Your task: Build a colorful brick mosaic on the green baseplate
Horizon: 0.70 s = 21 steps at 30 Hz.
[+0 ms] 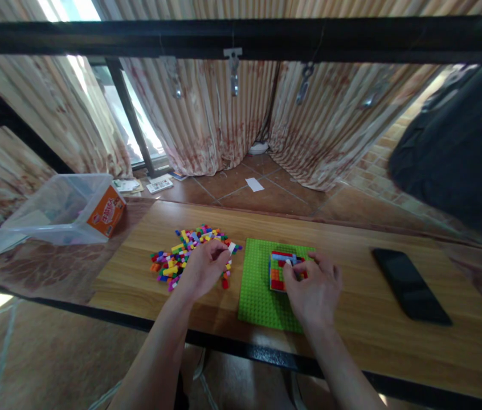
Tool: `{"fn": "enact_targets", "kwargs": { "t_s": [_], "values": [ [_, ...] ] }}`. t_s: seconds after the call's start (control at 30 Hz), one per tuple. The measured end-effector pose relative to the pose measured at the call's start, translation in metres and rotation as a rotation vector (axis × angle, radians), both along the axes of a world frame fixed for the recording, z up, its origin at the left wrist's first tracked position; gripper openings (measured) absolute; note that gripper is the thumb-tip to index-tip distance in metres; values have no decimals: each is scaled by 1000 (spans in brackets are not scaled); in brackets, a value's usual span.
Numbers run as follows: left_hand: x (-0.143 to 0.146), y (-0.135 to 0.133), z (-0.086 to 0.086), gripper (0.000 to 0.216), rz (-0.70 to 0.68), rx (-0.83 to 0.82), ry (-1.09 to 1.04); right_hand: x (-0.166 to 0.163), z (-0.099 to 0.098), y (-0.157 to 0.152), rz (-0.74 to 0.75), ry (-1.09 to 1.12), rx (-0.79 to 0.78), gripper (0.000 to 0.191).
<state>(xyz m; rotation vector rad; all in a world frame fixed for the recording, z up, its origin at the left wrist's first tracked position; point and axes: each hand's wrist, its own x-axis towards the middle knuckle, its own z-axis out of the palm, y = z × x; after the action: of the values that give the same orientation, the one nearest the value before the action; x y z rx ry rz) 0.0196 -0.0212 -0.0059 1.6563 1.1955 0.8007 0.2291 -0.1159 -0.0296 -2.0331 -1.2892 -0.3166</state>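
Note:
My left hand [208, 265] is closed in a pinch on a white toy brick [232, 247], at the right side of a loose pile of colourful toy bricks [176, 256]. My right hand [314, 285] is over a green baseplate [253, 296], its fingers closed at a small block build [276, 274] of red, orange, blue and other bricks. A small white brick [288, 262] shows at the tip of the right thumb. The fingers and palm of this hand hide the right part of the build.
A black phone [409, 285] lies at the right of the wooden board [352, 353]. Far left stands a clear plastic box [74, 228] with an orange label. A black bar [266, 41] with hanging metal clips crosses above. A dark cloth-like shape [458, 148] fills the upper right.

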Motion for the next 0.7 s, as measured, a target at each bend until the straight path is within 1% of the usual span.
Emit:
{"fn": "enact_targets", "kwargs": {
  "t_s": [0.13, 0.3, 0.47, 0.57, 0.7],
  "values": [
    [-2, 1, -2, 18, -18, 58, 38, 0, -2, 2, -51, 57, -36, 23],
    [-5, 4, -6, 19, -13, 90, 76, -1, -5, 5, -40, 170, -45, 18],
    [-6, 5, -7, 18, -3, 91, 63, -1, -4, 7, -17, 303, -27, 22],
    [-4, 4, -3, 17, 3, 71, 59, 3, -3, 5, -13, 362, 11, 27],
    [1, 0, 6, 15, 0, -39, -36, 12, 1, 4, -22, 401, 94, 29]
  ]
}}
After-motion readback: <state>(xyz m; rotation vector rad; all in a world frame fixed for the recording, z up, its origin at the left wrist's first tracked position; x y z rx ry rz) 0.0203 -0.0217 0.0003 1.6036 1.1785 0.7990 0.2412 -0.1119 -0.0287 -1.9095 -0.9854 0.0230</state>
